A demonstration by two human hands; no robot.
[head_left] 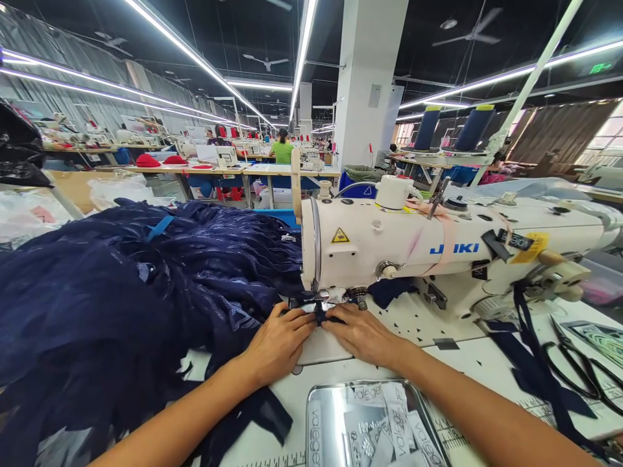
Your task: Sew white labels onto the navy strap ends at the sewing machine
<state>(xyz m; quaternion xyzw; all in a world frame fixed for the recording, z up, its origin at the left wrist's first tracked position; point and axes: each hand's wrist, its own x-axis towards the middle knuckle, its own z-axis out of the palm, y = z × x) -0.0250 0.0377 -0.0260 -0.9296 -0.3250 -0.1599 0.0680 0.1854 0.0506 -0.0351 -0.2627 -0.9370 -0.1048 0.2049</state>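
My left hand [285, 340] is at the needle end of a white JUKI sewing machine [360, 243], its fingers pressed together on a small piece of navy fabric [320, 316] by the presser foot [324, 305]. From the other side, my right hand [363, 334] pinches the same piece, fingertips just right of the foot. Most of that piece is hidden by the fingers and the machine head. A large heap of navy garments [146, 279] lies left of my left hand. Below both hands is a metal tray [311, 389] with printed white labels [389, 421].
Black-handled scissors [579, 363] lie at the right, beside navy strips [530, 370]. Small dark scraps [411, 324] dot the machine bed. Two navy thread cones [428, 128] stand behind the machine. Farther back, a person in a green top [282, 152] sits among other worktables.
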